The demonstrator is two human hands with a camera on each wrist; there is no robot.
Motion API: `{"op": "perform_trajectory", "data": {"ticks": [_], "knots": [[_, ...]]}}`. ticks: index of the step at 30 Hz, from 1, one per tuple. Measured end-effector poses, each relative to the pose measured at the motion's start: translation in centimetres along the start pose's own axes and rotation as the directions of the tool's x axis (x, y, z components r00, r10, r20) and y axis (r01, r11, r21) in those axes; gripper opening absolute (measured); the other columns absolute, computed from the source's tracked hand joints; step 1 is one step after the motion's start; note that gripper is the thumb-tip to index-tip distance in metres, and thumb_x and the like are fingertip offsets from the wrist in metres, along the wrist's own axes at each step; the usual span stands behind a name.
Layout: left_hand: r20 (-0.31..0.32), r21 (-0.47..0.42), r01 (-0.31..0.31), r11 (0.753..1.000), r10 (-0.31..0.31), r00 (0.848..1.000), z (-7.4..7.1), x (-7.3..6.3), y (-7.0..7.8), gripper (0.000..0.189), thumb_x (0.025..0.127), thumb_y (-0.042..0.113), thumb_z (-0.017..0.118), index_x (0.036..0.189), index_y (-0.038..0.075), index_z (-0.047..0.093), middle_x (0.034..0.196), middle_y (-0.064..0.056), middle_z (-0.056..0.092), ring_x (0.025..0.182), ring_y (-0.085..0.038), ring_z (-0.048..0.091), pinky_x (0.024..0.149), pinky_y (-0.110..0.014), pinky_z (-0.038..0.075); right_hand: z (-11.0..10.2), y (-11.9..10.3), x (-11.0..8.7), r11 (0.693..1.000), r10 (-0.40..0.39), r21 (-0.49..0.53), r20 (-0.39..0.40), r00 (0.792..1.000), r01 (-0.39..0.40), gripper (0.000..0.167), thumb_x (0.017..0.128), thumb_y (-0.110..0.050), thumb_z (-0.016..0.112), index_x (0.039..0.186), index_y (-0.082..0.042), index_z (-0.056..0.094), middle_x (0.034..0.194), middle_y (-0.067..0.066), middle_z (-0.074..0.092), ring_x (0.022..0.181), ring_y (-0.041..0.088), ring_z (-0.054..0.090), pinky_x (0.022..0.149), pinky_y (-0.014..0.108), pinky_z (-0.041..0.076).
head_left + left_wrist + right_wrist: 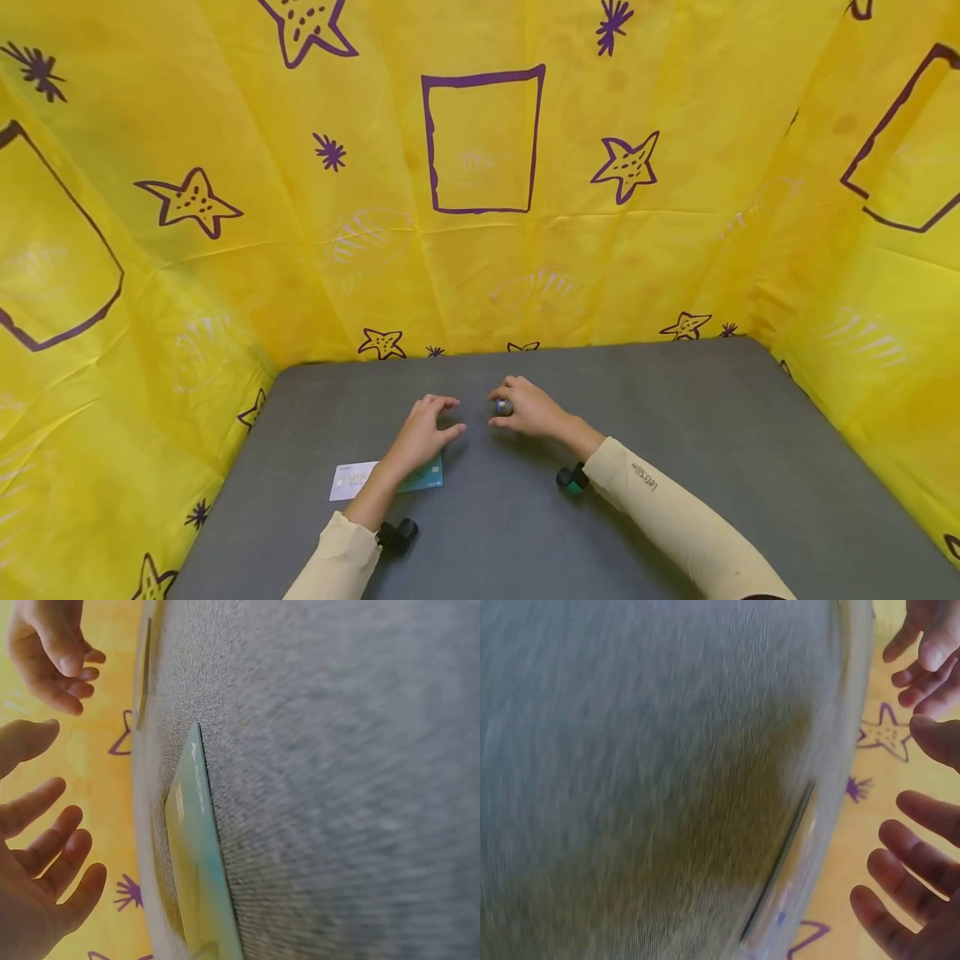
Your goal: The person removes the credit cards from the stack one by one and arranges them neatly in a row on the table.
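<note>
My left hand (420,432) hovers above the grey table with fingers spread and nothing in its grasp. Beneath its wrist lie a white card (347,482) and a teal card (430,477), end to end or overlapping; the forearm covers where they meet. The left wrist view shows a blue-green card (196,817) with a chip. Over the table's middle, my right hand (531,410) is curved, thumb and fingers apart. Between them shows a small part of a flat, card-like thing (503,407), mostly hidden. Its thin dark edge (780,859) appears on the table below the right fingers.
Yellow cloth (480,275) with purple starfish drawings hangs behind the table and on both sides. The grey tabletop (675,433) extends to the right of the hands. Black wrist cameras (398,534) are strapped under both forearms.
</note>
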State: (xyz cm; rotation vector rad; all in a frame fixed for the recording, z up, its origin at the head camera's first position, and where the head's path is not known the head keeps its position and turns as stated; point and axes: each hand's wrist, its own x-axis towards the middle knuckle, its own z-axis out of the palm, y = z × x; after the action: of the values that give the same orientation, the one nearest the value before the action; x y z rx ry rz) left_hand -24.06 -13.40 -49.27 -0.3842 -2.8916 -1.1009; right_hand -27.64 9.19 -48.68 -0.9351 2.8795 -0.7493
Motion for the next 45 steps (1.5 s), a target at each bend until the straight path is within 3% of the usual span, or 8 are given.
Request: {"op": "perform_trajectory", "data": {"ticks": [7, 13, 19, 29, 35, 45], "knots": [[0.006, -0.025, -0.052, 0.998, 0.052, 0.999, 1.0, 1.4, 0.6, 0.039, 0.085, 0.022, 0.074, 0.119, 0.005, 0.064, 0.117, -0.014, 0.06, 0.112, -0.032, 0.052, 0.096, -0.05, 0.044, -0.4, 1.5, 0.0, 0.999, 0.045, 0.026, -0.029, 0.999, -0.044, 0.039, 0.084, -0.028, 0.076, 0.115, -0.005, 0.069, 0.104, 0.01, 0.061, 0.091, 0.019, 0.052, 0.082, 0.037, 0.048], [0.037, -0.051, -0.059, 0.997, 0.061, 0.997, 1.9, 2.5, 1.3, 0.041, 0.086, 0.022, 0.073, 0.121, 0.004, 0.063, 0.12, -0.016, 0.059, 0.112, -0.033, 0.052, 0.097, -0.051, 0.044, -0.5, 2.3, -0.1, 0.996, 0.077, 0.055, -0.05, 0.996, -0.074, 0.04, 0.084, -0.029, 0.076, 0.114, -0.005, 0.069, 0.105, 0.009, 0.061, 0.093, 0.02, 0.053, 0.084, 0.039, 0.049], [0.076, -0.065, -0.035, 0.997, 0.04, 0.996, 2.7, 3.8, 1.9, 0.043, 0.087, 0.024, 0.073, 0.123, 0.004, 0.062, 0.122, -0.016, 0.058, 0.115, -0.032, 0.051, 0.1, -0.05, 0.043, -1.1, 3.1, -0.3, 0.991, 0.122, 0.056, -0.05, 0.991, -0.119, 0.038, 0.084, -0.03, 0.076, 0.113, -0.006, 0.07, 0.106, 0.01, 0.061, 0.094, 0.022, 0.053, 0.086, 0.041, 0.047], [0.153, -0.111, 0.016, 0.994, 0.001, 0.988, 3.9, 5.5, 2.1, 0.045, 0.085, 0.025, 0.075, 0.123, 0.006, 0.062, 0.12, -0.015, 0.057, 0.112, -0.031, 0.052, 0.099, -0.049, 0.043, -1.7, 4.7, -0.5, 0.992, 0.125, 0.001, -0.018, 0.992, -0.125, 0.044, 0.083, -0.032, 0.076, 0.116, -0.004, 0.068, 0.107, 0.01, 0.06, 0.097, 0.023, 0.054, 0.088, 0.043, 0.046], [0.172, -0.084, -0.001, 0.996, 0.015, 0.985, 4.6, 6.3, 2.0, 0.048, 0.083, 0.025, 0.077, 0.124, 0.005, 0.062, 0.121, -0.016, 0.056, 0.111, -0.03, 0.051, 0.1, -0.048, 0.042, -1.8, 5.7, -0.8, 0.988, 0.154, -0.021, 0.008, 0.988, -0.154, 0.046, 0.081, -0.032, 0.078, 0.116, -0.004, 0.068, 0.108, 0.011, 0.059, 0.097, 0.024, 0.054, 0.09, 0.043, 0.046], [0.216, 0.06, -0.11, 0.992, 0.094, 0.972, 5.6, 7.4, 1.8, 0.058, 0.079, 0.025, 0.08, 0.128, 0.004, 0.06, 0.125, -0.018, 0.056, 0.115, -0.032, 0.048, 0.101, -0.048, 0.041, -1.8, 6.6, -1.0, 0.981, 0.192, -0.042, 0.051, 0.98, -0.19, 0.052, 0.078, -0.032, 0.081, 0.118, -0.003, 0.067, 0.112, 0.015, 0.058, 0.101, 0.027, 0.055, 0.093, 0.046, 0.046]]}}
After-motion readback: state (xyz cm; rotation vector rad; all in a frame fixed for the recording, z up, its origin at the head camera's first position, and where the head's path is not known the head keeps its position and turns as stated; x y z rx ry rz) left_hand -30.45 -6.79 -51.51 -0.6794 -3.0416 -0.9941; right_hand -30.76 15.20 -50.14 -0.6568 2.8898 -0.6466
